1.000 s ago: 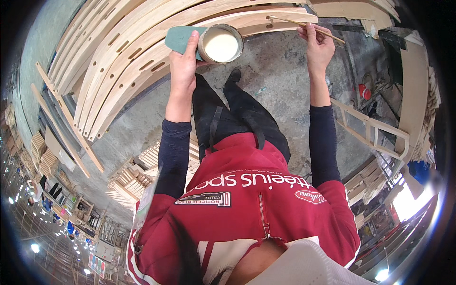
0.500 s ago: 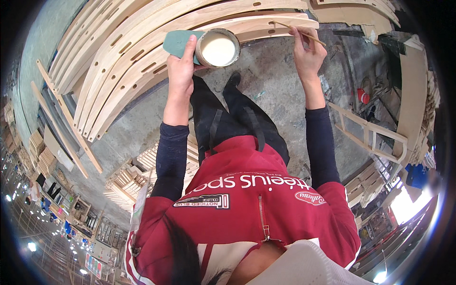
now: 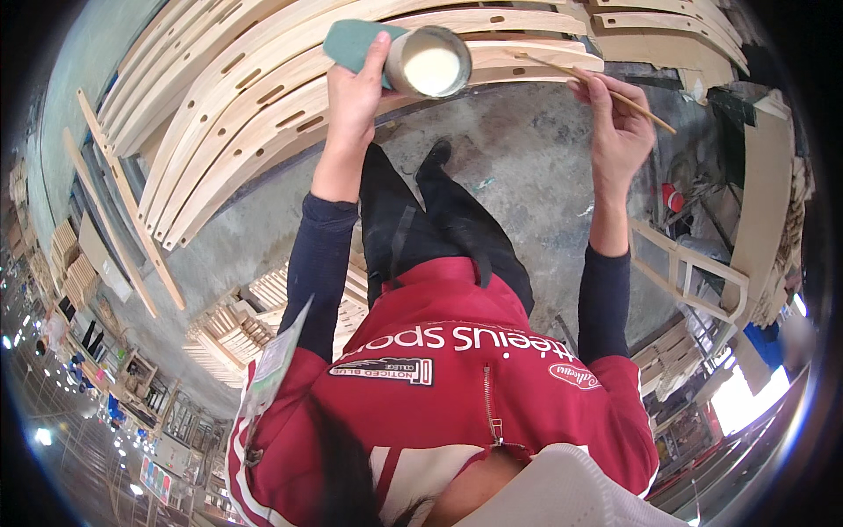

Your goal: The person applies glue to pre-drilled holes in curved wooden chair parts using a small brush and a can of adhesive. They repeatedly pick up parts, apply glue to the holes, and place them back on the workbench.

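My left hand point(image 3: 352, 98) is closed around a round cup point(image 3: 398, 63) of milky white liquid point(image 3: 430, 70), tipped so its mouth faces me. Under the thumb of that hand sticks out a flat teal piece point(image 3: 348, 42); whether it belongs to the cup I cannot tell. A thin wooden stick point(image 3: 657, 118) is pinched in the fingers of my right hand point(image 3: 620, 132). Its far tip is over the right end of the nearest curved wooden slats point(image 3: 255, 146); contact is too small to make out. Slots and round holes run along these pale slats.
More slotted slats point(image 3: 667, 22) lie on cardboard at the far right. Two narrow strips point(image 3: 132, 206) lean at the left. A wooden frame point(image 3: 689, 263) stands on the right near a red object point(image 3: 673, 197). Stacked wood pieces point(image 3: 233, 334) sit on the concrete floor point(image 3: 500, 140) behind my left arm.
Both hands have shifted to the right. The cup moved slightly upward in the picture, while my right hand came lower with its fingers more spread around the stick.
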Demonstrator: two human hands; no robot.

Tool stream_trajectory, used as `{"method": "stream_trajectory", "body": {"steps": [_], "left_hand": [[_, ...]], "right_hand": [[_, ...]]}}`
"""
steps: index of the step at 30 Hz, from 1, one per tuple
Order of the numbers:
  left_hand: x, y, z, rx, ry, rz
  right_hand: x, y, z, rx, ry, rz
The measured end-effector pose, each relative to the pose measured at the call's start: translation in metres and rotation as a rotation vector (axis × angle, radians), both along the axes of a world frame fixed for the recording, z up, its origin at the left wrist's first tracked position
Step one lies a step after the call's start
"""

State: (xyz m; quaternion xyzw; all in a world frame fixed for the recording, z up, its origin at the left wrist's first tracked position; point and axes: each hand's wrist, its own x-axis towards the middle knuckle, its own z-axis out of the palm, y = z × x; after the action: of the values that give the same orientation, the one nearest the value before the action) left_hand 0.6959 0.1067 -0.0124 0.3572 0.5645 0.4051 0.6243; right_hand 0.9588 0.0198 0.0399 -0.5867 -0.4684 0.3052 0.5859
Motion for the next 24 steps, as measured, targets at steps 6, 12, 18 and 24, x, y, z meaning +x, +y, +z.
{"method": "stream_trajectory", "body": {"steps": [6,12,18,24], "left_hand": [[0.010,0.009,0.005,0.152,0.055,-0.071],[0.014,0.007,0.017,0.246,0.104,-0.075],[0.010,0.005,0.016,0.174,0.060,-0.037],[0.007,0.006,0.005,0.096,0.026,-0.018]], "right_hand": [[-0.027,0.001,0.014,0.022,-0.064,0.138],[-0.039,0.000,0.016,0.005,-0.298,0.216],[-0.046,-0.001,0.015,-0.096,0.190,0.235],[-0.042,0.009,0.012,-0.250,0.424,0.104]]}}
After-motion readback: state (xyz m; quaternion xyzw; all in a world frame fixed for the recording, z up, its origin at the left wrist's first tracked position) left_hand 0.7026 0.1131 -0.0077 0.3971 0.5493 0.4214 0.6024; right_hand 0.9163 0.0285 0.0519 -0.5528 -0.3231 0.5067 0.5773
